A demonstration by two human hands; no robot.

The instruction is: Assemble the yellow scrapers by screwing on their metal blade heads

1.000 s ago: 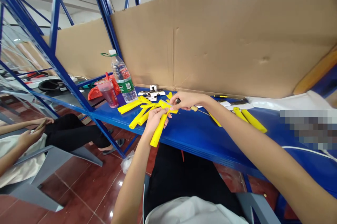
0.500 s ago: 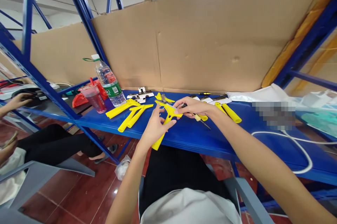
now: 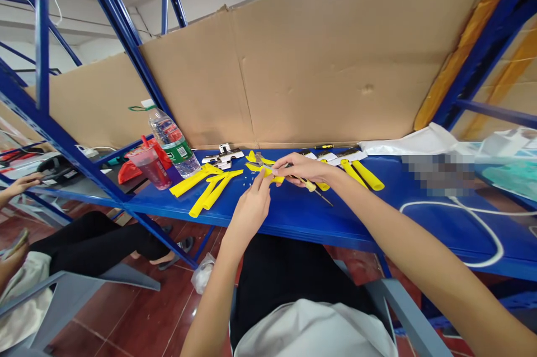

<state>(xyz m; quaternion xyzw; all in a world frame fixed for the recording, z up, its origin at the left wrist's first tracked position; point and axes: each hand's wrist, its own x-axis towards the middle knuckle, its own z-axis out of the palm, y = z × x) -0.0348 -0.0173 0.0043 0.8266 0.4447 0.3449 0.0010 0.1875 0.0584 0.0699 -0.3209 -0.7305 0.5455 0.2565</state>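
Just now the left hand [image 3: 253,204], splayed half a second earlier, had drawn its fingertips together on the yellow piece [image 3: 277,179] at twelve o'clock; the right hand [image 3: 301,168], curled around a screwdriver [image 3: 311,186] pointing toward four, met it there, seemingly for finer work.

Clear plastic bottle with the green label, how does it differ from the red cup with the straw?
The clear plastic bottle with a green label is taller than the translucent red cup. The bottle carries a white cap; the cup holds a red straw. Both stand on the blue tabletop.
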